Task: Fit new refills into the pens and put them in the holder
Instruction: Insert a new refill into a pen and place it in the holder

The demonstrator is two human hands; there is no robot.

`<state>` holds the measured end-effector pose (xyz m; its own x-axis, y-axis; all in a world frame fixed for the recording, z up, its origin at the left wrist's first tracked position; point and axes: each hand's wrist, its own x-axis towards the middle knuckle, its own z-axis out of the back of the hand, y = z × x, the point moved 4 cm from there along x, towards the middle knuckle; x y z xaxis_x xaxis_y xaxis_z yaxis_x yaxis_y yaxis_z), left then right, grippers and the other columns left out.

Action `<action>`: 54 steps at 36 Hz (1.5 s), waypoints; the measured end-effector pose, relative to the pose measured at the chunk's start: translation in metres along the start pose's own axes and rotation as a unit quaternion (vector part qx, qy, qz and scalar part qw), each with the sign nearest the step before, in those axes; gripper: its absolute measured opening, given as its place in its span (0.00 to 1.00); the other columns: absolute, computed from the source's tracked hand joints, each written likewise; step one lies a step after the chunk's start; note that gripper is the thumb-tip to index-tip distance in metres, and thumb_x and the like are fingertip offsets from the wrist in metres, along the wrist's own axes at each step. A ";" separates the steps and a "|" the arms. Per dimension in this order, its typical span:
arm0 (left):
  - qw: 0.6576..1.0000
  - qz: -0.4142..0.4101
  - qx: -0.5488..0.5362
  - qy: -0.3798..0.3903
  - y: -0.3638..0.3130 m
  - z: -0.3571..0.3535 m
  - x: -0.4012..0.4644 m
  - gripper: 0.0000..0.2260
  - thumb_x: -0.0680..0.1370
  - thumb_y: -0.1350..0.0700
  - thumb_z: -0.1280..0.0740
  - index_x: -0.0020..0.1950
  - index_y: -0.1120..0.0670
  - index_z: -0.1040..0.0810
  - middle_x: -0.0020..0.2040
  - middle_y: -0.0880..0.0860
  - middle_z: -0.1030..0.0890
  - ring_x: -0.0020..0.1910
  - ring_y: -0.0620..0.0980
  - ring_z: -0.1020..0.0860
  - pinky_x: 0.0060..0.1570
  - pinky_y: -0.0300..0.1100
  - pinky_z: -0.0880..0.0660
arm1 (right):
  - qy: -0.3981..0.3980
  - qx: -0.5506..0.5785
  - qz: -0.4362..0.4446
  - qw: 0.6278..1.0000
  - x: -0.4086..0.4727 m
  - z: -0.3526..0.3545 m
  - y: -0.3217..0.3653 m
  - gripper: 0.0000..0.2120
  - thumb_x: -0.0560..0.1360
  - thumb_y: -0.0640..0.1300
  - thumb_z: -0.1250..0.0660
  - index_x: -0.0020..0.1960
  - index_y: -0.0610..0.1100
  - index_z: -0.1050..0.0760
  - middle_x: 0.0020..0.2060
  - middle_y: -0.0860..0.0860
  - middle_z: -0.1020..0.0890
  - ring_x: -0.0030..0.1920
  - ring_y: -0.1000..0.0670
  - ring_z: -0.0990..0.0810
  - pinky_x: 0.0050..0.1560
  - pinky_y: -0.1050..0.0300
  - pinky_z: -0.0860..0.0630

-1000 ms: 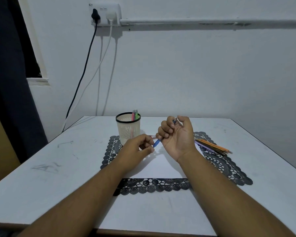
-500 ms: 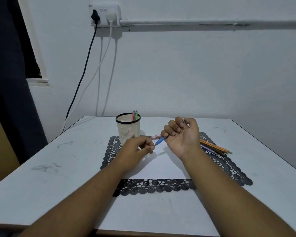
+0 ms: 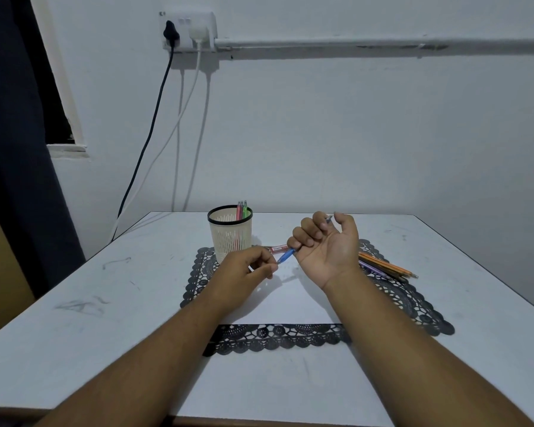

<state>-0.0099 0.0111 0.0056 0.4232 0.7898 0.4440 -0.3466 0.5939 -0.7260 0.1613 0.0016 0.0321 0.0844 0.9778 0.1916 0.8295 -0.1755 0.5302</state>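
Your right hand (image 3: 324, 245) fist-grips blue pen (image 3: 286, 256), axis running 2-to-8 o'clock; left hand (image 3: 244, 269) pinches its tip at 8 o'clock end.

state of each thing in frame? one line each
blue pen: off the table, gripped in the right fist, tip end toward the left hand
right hand: palm up, fingers curled round the pen
left hand: fingertips pinching at the pen tip
holder: upright on the mat, pens inside
loose pens: lying flat on the mat
mat: flat on the table
plugs: both in the socket
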 end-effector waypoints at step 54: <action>0.995 0.030 -0.091 0.016 0.002 -0.001 0.001 0.06 0.78 0.63 0.28 0.48 0.51 0.16 0.40 0.47 0.15 0.39 0.41 0.22 0.42 0.32 0.28 | 0.027 -0.019 -0.002 0.999 -0.002 -0.006 0.010 0.13 0.72 0.50 0.43 0.32 0.47 0.40 0.29 0.51 0.42 0.32 0.49 0.48 0.34 0.54 0.42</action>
<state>-0.0096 0.0131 0.0044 0.4337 0.8158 0.3825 -0.2156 0.5062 -0.8350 0.1659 -0.0022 0.0418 0.0505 0.9711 0.2333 0.8082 -0.1770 0.5617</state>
